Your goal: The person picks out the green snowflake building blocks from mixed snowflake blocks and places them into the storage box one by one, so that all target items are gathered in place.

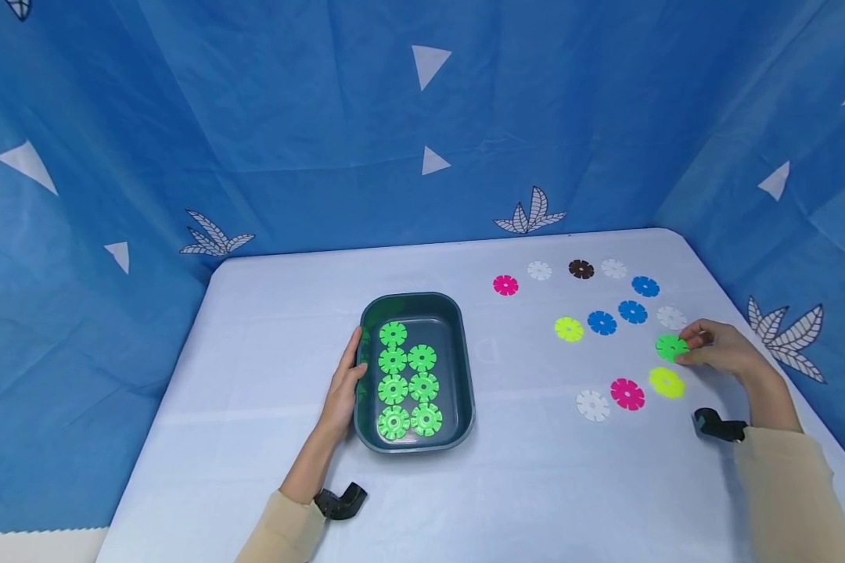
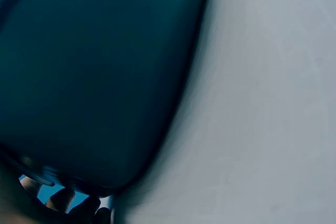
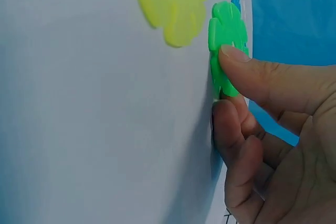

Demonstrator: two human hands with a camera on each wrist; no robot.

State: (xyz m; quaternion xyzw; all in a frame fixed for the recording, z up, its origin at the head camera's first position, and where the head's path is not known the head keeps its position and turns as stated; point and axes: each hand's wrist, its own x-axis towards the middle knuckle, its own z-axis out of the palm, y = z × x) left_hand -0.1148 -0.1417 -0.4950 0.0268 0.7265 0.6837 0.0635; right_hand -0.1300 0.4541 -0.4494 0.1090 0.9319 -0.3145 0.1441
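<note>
At the right of the table my right hand (image 1: 725, 349) pinches a green notched plastic disc (image 1: 672, 348) between thumb and fingers. In the right wrist view the disc (image 3: 227, 45) stands on edge, with the thumb over its near face. My left hand (image 1: 340, 399) grips the left side of a dark green tray (image 1: 462, 391), thumb at the rim and fingers along the outer wall. Several green discs (image 1: 393, 389) lie inside the tray, in two columns on its left and middle. The left wrist view shows the tray (image 2: 94, 77) blurred, with fingertips below its edge.
Around the right hand lie yellow (image 1: 667, 383), pink (image 1: 627, 394), blue (image 1: 632, 312) and white (image 1: 593, 406) discs, plus a brown disc (image 1: 581, 269) farther back. A blue patterned curtain (image 1: 394, 141) rises behind the white table (image 1: 267, 313). Black wrist devices (image 1: 341, 501) sit by both cuffs.
</note>
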